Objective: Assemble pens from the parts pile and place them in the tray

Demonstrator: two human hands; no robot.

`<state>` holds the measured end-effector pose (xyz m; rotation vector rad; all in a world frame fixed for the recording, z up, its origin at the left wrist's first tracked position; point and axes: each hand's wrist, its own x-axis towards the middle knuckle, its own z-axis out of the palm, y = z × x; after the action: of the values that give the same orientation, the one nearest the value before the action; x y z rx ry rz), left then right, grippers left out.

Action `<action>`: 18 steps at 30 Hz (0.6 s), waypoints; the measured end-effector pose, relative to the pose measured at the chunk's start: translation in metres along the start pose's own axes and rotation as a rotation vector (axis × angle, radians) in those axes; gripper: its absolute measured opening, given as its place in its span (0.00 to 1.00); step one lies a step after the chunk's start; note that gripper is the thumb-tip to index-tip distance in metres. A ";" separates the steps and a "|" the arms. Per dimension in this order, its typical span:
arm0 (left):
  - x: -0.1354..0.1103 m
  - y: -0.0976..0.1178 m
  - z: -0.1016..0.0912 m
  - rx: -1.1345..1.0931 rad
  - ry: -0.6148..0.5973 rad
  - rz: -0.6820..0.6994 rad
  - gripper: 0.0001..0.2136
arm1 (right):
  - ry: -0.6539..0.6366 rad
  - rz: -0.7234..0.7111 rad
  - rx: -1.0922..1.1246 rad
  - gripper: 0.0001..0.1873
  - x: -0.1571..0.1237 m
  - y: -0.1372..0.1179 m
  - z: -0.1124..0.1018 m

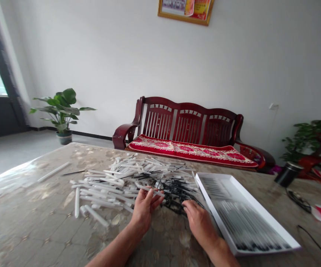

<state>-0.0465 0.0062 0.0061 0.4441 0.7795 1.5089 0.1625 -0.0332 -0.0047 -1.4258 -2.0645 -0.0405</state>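
White tubes (101, 194), loose, many, on a patterned table (38, 226); one outlier lies apart toward ten o'clock from the hands. Thin dark rod (73, 172), single, just right of the outlier. Main heap of tubes, lying at mixed angles, ten to twelve o'clock.

Left hand (144, 207), at the heap's near edge: thumb and fingers pinching one white tube (158, 193). Black parts (179, 187), tangled pile, twelve o'clock, bordering the heap. Right hand (199, 221), fingers curled, by the near edge of the black parts; whether they grip anything cannot be told.

White box (252, 202), shallow, three o'clock, just beside the right hand. Contents: slender pieces in two aligned groups, one far and one near, dark ends at the near side; blurred, count uncertain.

Condition, as judged: a fair number laid in order; large loose stock remaining, white and black alike.

Black cylinder (288, 175), two o'clock, beyond the box.
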 end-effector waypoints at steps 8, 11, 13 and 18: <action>-0.013 -0.004 0.003 0.123 -0.098 -0.064 0.19 | 0.009 0.201 0.536 0.09 0.007 -0.015 -0.002; -0.020 -0.008 0.004 0.084 -0.122 -0.190 0.17 | -0.013 0.413 0.904 0.21 0.014 -0.018 -0.001; -0.024 -0.011 0.005 0.063 -0.155 -0.272 0.15 | 0.017 0.434 1.043 0.28 0.018 -0.018 0.001; -0.034 -0.017 0.008 0.025 -0.198 -0.441 0.07 | 0.029 0.379 1.137 0.33 0.024 -0.022 0.006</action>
<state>-0.0252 -0.0258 0.0058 0.4018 0.6865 1.0292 0.1355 -0.0197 0.0097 -0.9873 -1.3046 1.0701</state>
